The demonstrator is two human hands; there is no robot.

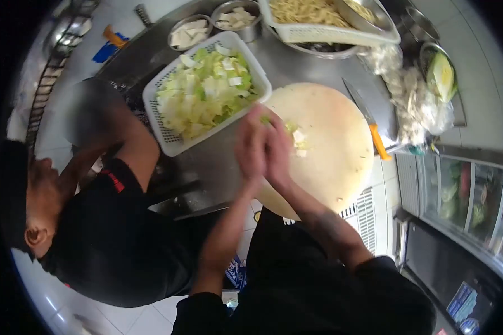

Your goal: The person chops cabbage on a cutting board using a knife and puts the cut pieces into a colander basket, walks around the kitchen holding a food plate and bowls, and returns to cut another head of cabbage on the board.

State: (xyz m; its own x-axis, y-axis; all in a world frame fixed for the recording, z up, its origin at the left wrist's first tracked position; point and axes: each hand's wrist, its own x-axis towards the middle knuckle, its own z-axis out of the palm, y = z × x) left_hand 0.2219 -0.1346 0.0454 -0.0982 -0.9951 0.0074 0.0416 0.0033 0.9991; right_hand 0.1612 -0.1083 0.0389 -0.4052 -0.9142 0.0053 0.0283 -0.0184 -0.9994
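My left hand [251, 146] and my right hand [278, 148] are pressed together over the near right edge of a white plastic basket [265, 84]. Both are smeared by motion, with a bit of green chopped cabbage [265, 119] showing between the fingers. Chopped cabbage leaves [207, 92] fill much of the basket, with a few white pieces on top. Just right of my hands, a few cabbage scraps [298, 137] lie on the round cutting board [330, 128]. A knife with an orange handle [379, 142] rests along the board's right edge.
Two metal bowls [190, 32] of white chunks stand behind the basket. A white basket of noodles [341, 34] is at the back. Plastic bags [413, 106] lie right. A co-worker [117, 234] leans in close at left; a glass-door fridge [469, 195] stands right.
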